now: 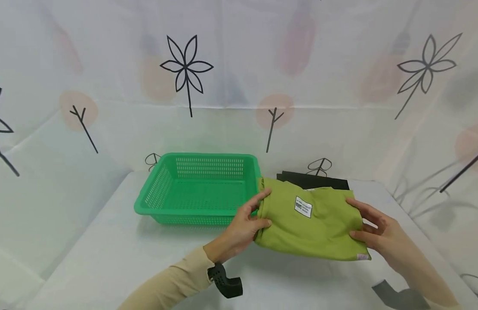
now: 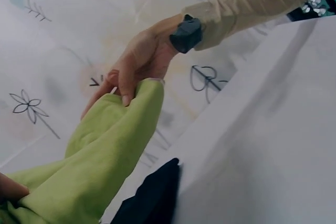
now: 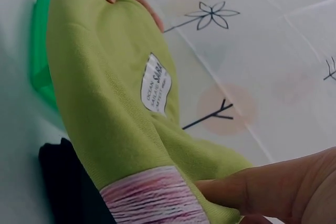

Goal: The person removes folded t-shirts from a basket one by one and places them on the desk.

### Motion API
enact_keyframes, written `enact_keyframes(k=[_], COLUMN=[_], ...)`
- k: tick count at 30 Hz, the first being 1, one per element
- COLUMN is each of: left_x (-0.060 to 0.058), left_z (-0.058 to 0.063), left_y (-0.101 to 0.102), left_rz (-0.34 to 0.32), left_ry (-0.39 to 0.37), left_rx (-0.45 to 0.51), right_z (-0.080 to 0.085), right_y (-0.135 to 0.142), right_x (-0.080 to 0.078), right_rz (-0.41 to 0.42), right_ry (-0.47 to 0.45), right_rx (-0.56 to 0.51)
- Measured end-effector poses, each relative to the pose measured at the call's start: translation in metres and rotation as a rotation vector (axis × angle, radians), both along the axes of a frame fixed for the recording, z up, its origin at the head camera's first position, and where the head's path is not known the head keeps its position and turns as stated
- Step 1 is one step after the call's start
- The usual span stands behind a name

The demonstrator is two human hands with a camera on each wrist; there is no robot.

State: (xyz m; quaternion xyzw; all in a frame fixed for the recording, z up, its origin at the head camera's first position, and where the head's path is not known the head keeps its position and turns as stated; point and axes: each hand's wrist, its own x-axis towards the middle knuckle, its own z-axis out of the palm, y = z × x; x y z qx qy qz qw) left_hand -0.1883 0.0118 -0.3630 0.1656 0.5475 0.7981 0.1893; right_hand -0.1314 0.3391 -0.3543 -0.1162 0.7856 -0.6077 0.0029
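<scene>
Both hands hold a folded lime-green garment [image 1: 312,228] up in front of me, above the white table. A white printed label shows on it, and a pink-and-white patch [image 3: 155,198] sits at its lower right corner. My left hand [image 1: 242,226] pinches its left edge between thumb and fingers, beside the green basket [image 1: 200,218]. At the opposite edge, my right hand [image 1: 382,228] pinches the cloth with the thumb in front. In the left wrist view, the garment [image 2: 113,150] hangs in a fold between the two hands.
The green plastic basket with slotted walls stands at the back left of the white table [image 1: 107,258]. Something flat and black [image 1: 316,179] lies at the back right, partly hidden behind the garment. A white curtain [image 1: 239,64] with plant drawings surrounds the table.
</scene>
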Motion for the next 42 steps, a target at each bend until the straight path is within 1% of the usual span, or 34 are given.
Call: enact_keyframes(k=[3,9,11,15,20,24,29,34,36,42], left_x=[0.004,0.011,0.013,0.016,0.021,0.025,0.029,0.03,0.03,0.032], left_z=[-0.007,-0.02,-0.025,-0.029,-0.033,-0.038,-0.044,-0.05,-0.053,-0.06], left_y=[0.007,0.019,0.022,0.028,0.033,0.037,0.042,0.051,0.053,0.057], left_rz=[-0.001,-0.002,-0.007,-0.025,-0.056,-0.072,-0.06,-0.055,-0.055,-0.027], left_ry=[-0.009,-0.017,-0.024,-0.038,-0.066,-0.1,-0.15,-0.177,-0.184,-0.194], left_rx=[0.009,0.02,0.023,0.013,0.003,-0.003,-0.037,-0.083,-0.1,-0.151], right_z=[-0.006,-0.019,-0.022,-0.03,-0.039,-0.045,-0.048,-0.053,-0.055,-0.064], right_y=[0.007,0.018,0.021,0.028,0.037,0.043,0.046,0.049,0.05,0.053], right_x=[0.003,0.009,0.012,0.018,0.023,0.029,0.035,0.04,0.042,0.044], right_rz=[-0.015,-0.029,-0.032,-0.013,-0.036,-0.052,-0.024,-0.062,-0.067,-0.031], right_ry=[0.008,0.022,0.028,0.036,0.012,0.002,0.009,-0.053,-0.076,-0.094], right_rx=[0.043,0.066,0.09,0.106,0.141,0.197,0.252,0.293,0.289,0.249])
